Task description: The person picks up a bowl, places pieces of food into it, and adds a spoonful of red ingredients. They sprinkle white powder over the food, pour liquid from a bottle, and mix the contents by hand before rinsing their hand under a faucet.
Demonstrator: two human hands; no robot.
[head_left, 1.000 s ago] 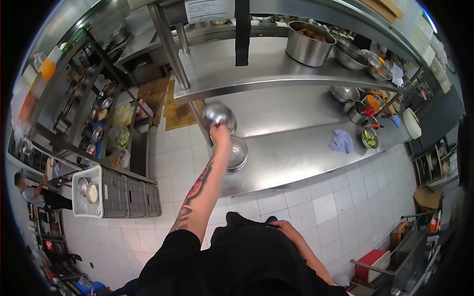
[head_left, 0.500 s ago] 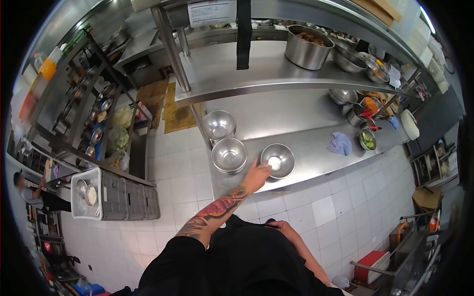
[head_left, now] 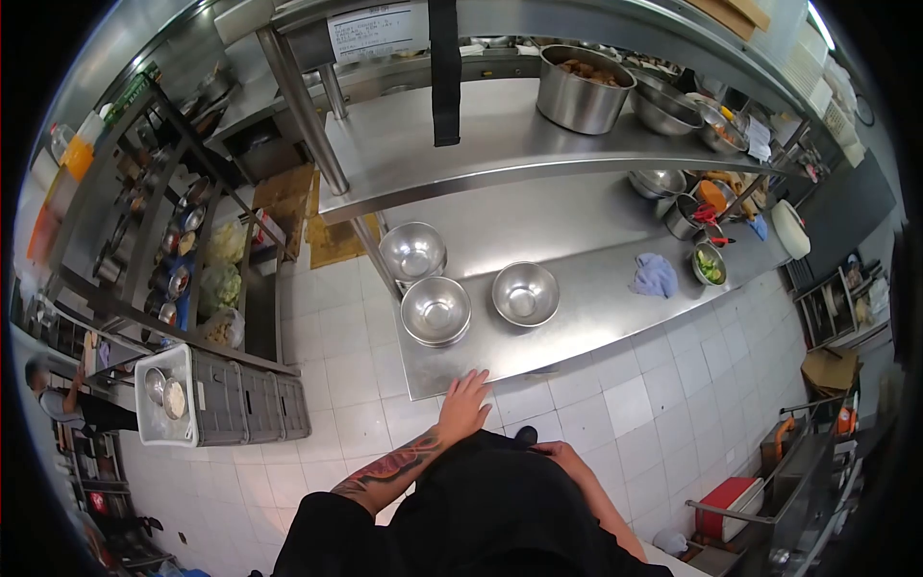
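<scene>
My left hand (head_left: 464, 404) is at the front edge of the steel counter (head_left: 596, 332), its fingers spread and holding nothing. Just beyond it stand three steel bowls: one in front (head_left: 436, 311), one behind it (head_left: 413, 252), and one to the right (head_left: 526, 293). These show no food inside. My right hand (head_left: 561, 455) rests by my waist against the black clothing, and its fingers are partly hidden. Farther right on the counter lie a blue cloth (head_left: 655, 275) and a small bowl of green pieces (head_left: 710, 264).
Above the counter, a steel shelf (head_left: 481, 171) holds a large pot (head_left: 585, 91) and more bowls. Left are a rack (head_left: 183, 125) and a grey crate (head_left: 245, 399) with bowls. Another person (head_left: 77, 399) stands at the far left. A red box (head_left: 728, 508) sits lower right.
My left hand has drawn back from the right-hand bowl to the counter's front edge. The view has shifted slightly. My right hand stays by my waist.
</scene>
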